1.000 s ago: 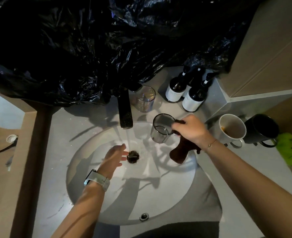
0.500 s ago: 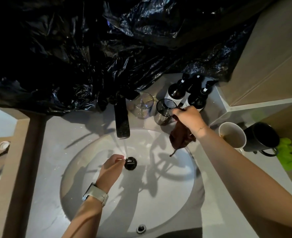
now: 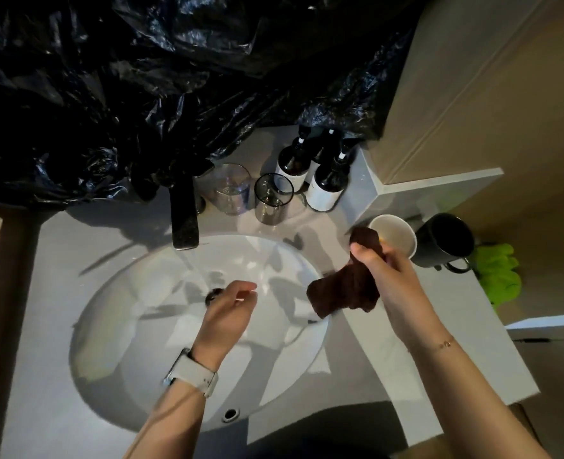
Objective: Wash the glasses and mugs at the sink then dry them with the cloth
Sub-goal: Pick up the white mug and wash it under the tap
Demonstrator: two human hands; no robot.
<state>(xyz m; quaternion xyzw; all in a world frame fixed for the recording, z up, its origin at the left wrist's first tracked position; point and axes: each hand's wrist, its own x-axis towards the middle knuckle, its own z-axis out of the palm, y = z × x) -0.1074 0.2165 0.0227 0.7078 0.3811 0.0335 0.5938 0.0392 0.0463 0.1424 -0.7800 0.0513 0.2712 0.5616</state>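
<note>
Gripped in the curled fingers of the right hand (image 3: 385,270), the brown cloth (image 3: 347,293) hangs over the right rim of the sink (image 3: 108,326), its top bunch just in front of the white mug (image 3: 395,235). That mug and the black mug (image 3: 446,240) stand side by side at the counter's right edge, and neither looks washed yet. The left hand (image 3: 229,309) hovers over the drain with loose fingers, holding nothing, while water runs from the tap (image 3: 184,217). Two glasses, a clear one (image 3: 231,188) and a smoked one (image 3: 272,198), stand at the back of the counter (image 3: 58,260) beside the bottles (image 3: 310,170). Risks, as I judge them: the hanging cloth could dip into the wet basin and stop drying well; reaching for the white mug with the cloth in hand could knock it against the black mug or off the edge; wet fingers could slip on a mug.
</note>
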